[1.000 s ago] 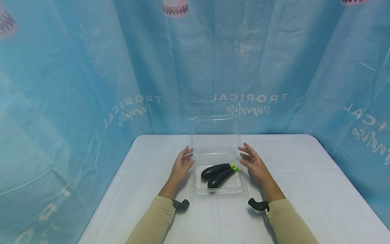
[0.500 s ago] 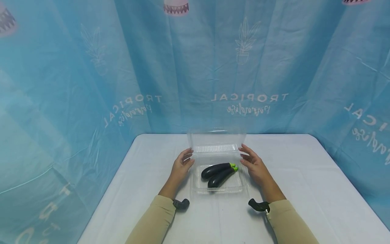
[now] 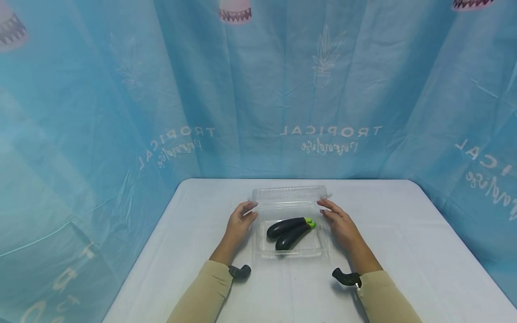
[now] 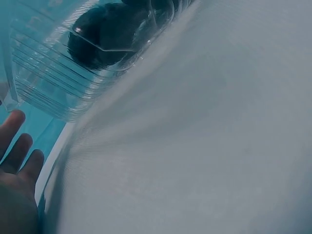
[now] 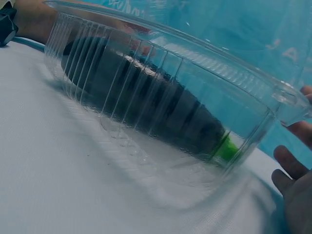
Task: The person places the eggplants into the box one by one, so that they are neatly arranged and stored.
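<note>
A clear plastic clamshell box [image 3: 291, 253] stands on the table with its base toward the person. Its lid [image 3: 289, 192] lies tipped back behind the hinge. Inside the base rest two dark eggplants [image 3: 291, 236] with green stem ends, side by side at a slant. My left hand [image 3: 240, 220] is at the back left corner, fingers loosely bent and fingertips beside the rim; the left wrist view shows its fingers [image 4: 20, 148] spread just below the box. At the back right corner is my right hand [image 3: 338, 220], fingertips right at the rim; its fingers [image 5: 288, 162] look relaxed in the right wrist view.
A white cloth covers the table [image 3: 194, 211], whose far edge meets a blue printed curtain [image 3: 258, 103]. Black wrist mounts [image 3: 241, 272] sit at both cuffs of the tan sleeves [image 3: 202, 294].
The lid has swung from nearly upright backward and down toward the table. My right hand has shifted slightly toward the person; the left hand and the eggplants stay about where they were.
</note>
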